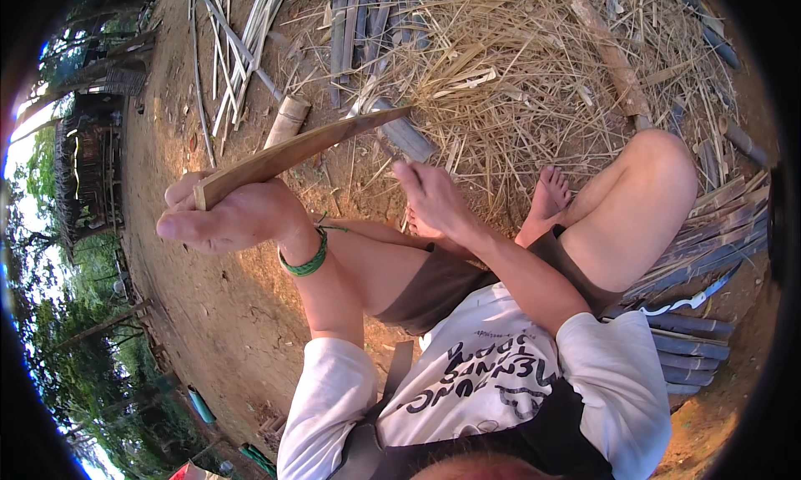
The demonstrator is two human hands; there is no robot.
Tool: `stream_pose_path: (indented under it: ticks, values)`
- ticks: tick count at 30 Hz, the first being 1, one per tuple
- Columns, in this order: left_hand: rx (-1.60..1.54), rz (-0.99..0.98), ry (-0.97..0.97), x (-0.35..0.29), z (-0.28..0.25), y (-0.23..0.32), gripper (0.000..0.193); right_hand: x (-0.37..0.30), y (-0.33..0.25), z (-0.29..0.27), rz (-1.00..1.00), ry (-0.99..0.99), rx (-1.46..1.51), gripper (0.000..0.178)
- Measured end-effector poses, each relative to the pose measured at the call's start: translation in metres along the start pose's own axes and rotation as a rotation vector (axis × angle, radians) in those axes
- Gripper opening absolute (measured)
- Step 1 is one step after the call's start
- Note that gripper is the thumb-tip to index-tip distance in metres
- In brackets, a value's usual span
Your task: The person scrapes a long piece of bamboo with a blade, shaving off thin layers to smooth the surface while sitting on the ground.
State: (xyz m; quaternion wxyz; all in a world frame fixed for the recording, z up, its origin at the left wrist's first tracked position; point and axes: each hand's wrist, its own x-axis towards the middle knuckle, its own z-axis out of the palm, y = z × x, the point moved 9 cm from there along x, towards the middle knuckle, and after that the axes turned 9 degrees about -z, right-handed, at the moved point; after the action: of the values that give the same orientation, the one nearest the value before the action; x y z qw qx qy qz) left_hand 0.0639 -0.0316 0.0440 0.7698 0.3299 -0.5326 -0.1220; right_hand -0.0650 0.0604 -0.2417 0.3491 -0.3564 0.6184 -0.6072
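Observation:
My left hand (pixel 246 217) is closed around the thick end of a flat brown wooden board (pixel 292 153), which narrows to a point toward the upper right. The board is held in the air, tilted, above the dirt ground. To the right of it and apart from it, my right hand (pixel 432 198) is closed with the thumb on top. A small dark sliver (pixel 385 149) shows just beyond that thumb, but what the fingers hold is hidden. A green braided band (pixel 309 259) circles my left wrist.
Pale thin strips (pixel 242 58) lie at the upper left near a cut bamboo piece (pixel 288 121). Straw and shavings (pixel 509 71) cover the ground ahead, beside a long pole (pixel 607 50). On the right, a white-handled knife (pixel 688 302) rests by dark split slats (pixel 688 346).

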Motion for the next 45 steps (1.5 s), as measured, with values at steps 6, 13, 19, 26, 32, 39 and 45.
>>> stream_pose_path:
  ticks: [6, 13, 19, 26, 32, 39, 45]
  values:
    - [-0.024, -0.037, 0.021, 0.0, -0.004, -0.003, 0.058, 0.002, 0.0, -0.009, -0.097, 0.058, -0.057, 0.048]
    - [-0.109, -0.037, -0.051, -0.005, -0.001, -0.005, 0.059, 0.0, 0.109, -0.012, 0.143, 0.088, -0.236, 0.054]
    - [0.012, -0.026, 0.055, 0.01, -0.008, -0.005, 0.059, -0.022, 0.17, -0.018, 0.362, 0.017, -0.295, 0.068]
    - [0.082, -0.121, 0.011, 0.022, 0.0, -0.016, 0.062, -0.012, 0.165, -0.03, 0.344, 0.044, -0.384, 0.071]
    - [-0.479, -0.656, -0.148, 0.014, 0.024, -0.036, 0.06, 0.003, 0.03, -0.015, 0.092, -0.014, -0.195, 0.057]
    - [-0.873, -0.585, -0.652, -0.001, 0.043, -0.029, 0.054, -0.011, -0.122, -0.003, -0.31, -0.125, -0.046, 0.049]
    - [-0.881, -0.529, -0.697, -0.002, 0.037, -0.024, 0.049, 0.011, 0.039, -0.017, 0.097, -0.066, -0.238, 0.06]
